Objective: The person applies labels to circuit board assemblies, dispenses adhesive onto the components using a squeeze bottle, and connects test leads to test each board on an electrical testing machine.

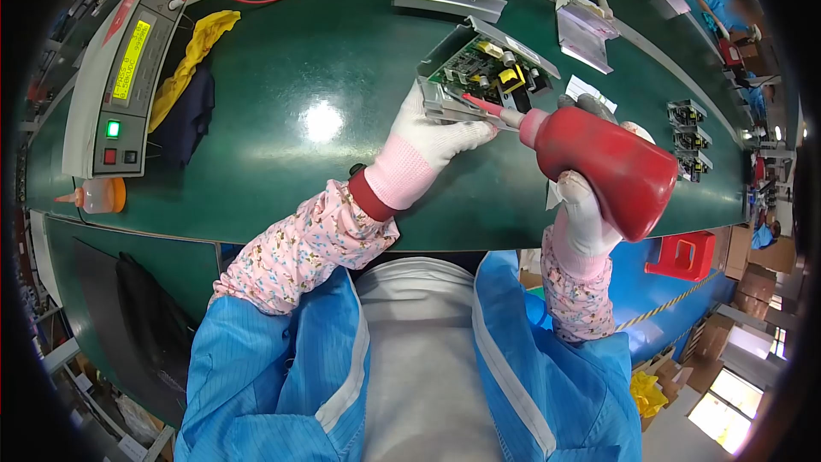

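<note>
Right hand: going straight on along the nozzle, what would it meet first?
Most likely the circuit board or its metal frame, held in the left hand; the nozzle of the red bottle overlaps them here, though depth is unclear.

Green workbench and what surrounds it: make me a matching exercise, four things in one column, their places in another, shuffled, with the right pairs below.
1. Large red plastic squeeze bottle
2. Small orange plastic bottle
3. Crumpled yellow cloth
4. Red plastic stool

A. Against a dark blue cloth
B. On the blue floor
C. In the white-gloved right hand
D. On the green workbench, near the grey box-shaped instrument

Right pairs: 1-C, 2-D, 3-A, 4-B
</note>
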Demonstrator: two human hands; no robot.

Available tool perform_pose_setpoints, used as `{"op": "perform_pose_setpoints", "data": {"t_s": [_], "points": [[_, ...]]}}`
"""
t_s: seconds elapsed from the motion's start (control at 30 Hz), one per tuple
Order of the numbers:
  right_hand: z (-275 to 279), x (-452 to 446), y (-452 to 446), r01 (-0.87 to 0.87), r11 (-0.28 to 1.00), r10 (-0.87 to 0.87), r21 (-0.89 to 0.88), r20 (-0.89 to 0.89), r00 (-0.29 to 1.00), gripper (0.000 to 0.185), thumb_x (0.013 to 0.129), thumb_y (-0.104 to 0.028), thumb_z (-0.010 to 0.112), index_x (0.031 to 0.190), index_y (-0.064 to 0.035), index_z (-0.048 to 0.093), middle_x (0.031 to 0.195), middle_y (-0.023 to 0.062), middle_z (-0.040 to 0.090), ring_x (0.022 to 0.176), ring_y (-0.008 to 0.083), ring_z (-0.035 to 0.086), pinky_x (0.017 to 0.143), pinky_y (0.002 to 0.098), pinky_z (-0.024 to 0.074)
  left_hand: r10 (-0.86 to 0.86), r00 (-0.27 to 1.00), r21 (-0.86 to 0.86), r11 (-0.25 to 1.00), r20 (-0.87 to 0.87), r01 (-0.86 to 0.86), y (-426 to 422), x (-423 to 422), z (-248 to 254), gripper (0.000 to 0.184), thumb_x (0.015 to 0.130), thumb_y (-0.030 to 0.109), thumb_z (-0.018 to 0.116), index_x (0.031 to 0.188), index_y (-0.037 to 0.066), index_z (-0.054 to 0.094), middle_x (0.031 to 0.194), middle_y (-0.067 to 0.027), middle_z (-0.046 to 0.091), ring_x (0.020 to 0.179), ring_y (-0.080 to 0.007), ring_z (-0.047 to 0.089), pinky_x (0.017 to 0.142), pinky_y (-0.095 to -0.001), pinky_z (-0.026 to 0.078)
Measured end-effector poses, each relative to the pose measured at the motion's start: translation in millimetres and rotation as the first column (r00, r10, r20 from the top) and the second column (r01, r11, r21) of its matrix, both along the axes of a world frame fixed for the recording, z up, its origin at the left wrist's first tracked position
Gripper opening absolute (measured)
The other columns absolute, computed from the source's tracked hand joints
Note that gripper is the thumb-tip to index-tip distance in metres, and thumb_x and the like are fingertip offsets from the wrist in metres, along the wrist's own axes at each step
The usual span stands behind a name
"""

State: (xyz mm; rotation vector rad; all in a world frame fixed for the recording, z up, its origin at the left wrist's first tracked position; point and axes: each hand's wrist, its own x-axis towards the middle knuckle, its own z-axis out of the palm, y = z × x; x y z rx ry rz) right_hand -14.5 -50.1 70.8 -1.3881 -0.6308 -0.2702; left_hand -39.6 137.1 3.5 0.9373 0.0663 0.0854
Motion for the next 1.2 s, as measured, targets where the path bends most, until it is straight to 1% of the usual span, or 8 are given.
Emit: {"op": "perform_pose_setpoints", "data": {"t_s": [0.2,0.57,0.7,0.73,0.87,1.03,1.07,1.2], "points": [[-9.3,4.4,-8.4,0.115,0.991,-0.104,-0.075,0.126,0.986,0.075,0.064,-0.001,0.086,0.133,-0.0048,0.056,0.127,0.0209,0.064,0.113,0.0359,0.066,0.096,0.0489,0.0554,0.036,0.999,0.036,0.999,0.014,-0.036,-3.6,-0.2,5.3,0.038,0.086,-0.010,0.067,0.123,-0.003,0.062,0.110,-0.0152,0.073,0.096,-0.0207,0.071,0.087,-0.0288,0.058],[-13.8,5.8,-4.8,0.110,0.994,-0.112,0.026,0.101,0.989,0.070,0.068,-0.003,0.085,0.131,-0.0040,0.057,0.128,0.0181,0.063,0.114,0.0332,0.065,0.094,0.0471,0.0563,0.017,1.000,0.086,0.996,0.015,-0.018,-2.1,-0.2,3.0,0.043,0.086,-0.010,0.067,0.128,-0.002,0.059,0.113,-0.0155,0.073,0.098,-0.0214,0.072,0.090,-0.0296,0.058],[-0.9,8.3,-2.3,-0.006,0.918,0.129,0.397,-0.286,0.950,0.065,0.078,-0.007,0.080,0.137,-0.0050,0.052,0.135,0.0215,0.055,0.120,0.0379,0.060,0.095,0.0459,0.0554,0.047,0.999,0.083,0.996,-0.013,-0.046,-5.0,-2.1,6.7,0.043,0.088,-0.009,0.066,0.129,-0.002,0.056,0.116,-0.0172,0.071,0.098,-0.0235,0.072,0.090,-0.0316,0.058],[-0.5,8.4,-3.2,-0.007,0.918,0.131,0.396,-0.286,0.949,0.065,0.078,-0.007,0.080,0.137,-0.0050,0.052,0.135,0.0215,0.055,0.120,0.0379,0.060,0.095,0.0459,0.0554,0.048,0.999,0.082,0.996,-0.013,-0.047,-4.3,-1.5,7.1,0.043,0.088,-0.009,0.066,0.129,-0.002,0.056,0.116,-0.0172,0.071,0.098,-0.0235,0.072,0.090,-0.0316,0.058],[3.1,4.3,-20.6,0.007,0.868,0.224,0.497,-0.402,0.888,0.061,0.081,-0.007,0.078,0.136,-0.0050,0.052,0.131,0.0210,0.058,0.119,0.0373,0.060,0.096,0.0473,0.0549,-0.016,1.000,-0.196,0.980,0.020,0.019,-0.9,5.3,8.0,0.055,0.085,-0.011,0.070,0.134,0.000,0.050,0.117,-0.0163,0.067,0.097,-0.0219,0.070,0.085,-0.0312,0.060],[4.5,-4.2,-44.4,0.065,0.790,0.337,0.610,-0.520,0.785,0.057,0.084,-0.006,0.075,0.136,-0.0051,0.051,0.127,0.0205,0.061,0.117,0.0366,0.061,0.097,0.0490,0.0542,-0.020,1.000,-0.364,0.931,0.011,0.022,0.1,5.1,16.0,0.049,0.089,-0.009,0.065,0.135,0.000,0.051,0.118,-0.0177,0.067,0.095,-0.0243,0.070,0.085,-0.0343,0.061],[2.5,-6.4,-44.6,0.072,0.790,0.331,0.609,-0.522,0.787,0.057,0.084,-0.006,0.075,0.136,-0.0051,0.051,0.127,0.0205,0.061,0.117,0.0366,0.061,0.097,0.0490,0.0542,-0.027,1.000,-0.364,0.931,0.008,0.029,-0.8,4.4,15.7,0.049,0.089,-0.009,0.065,0.135,0.000,0.051,0.118,-0.0177,0.067,0.095,-0.0243,0.070,0.085,-0.0343,0.061],[-15.5,-7.6,-29.9,0.089,0.977,-0.042,0.195,-0.231,0.972,0.058,0.082,-0.001,0.074,0.135,-0.0058,0.052,0.126,0.0187,0.062,0.113,0.0335,0.062,0.098,0.0469,0.0528,-0.035,0.999,-0.336,0.941,0.020,0.039,0.3,4.7,15.7,0.047,0.092,-0.007,0.063,0.137,0.000,0.050,0.120,-0.0185,0.066,0.095,-0.0255,0.070,0.087,-0.0362,0.061]]}}
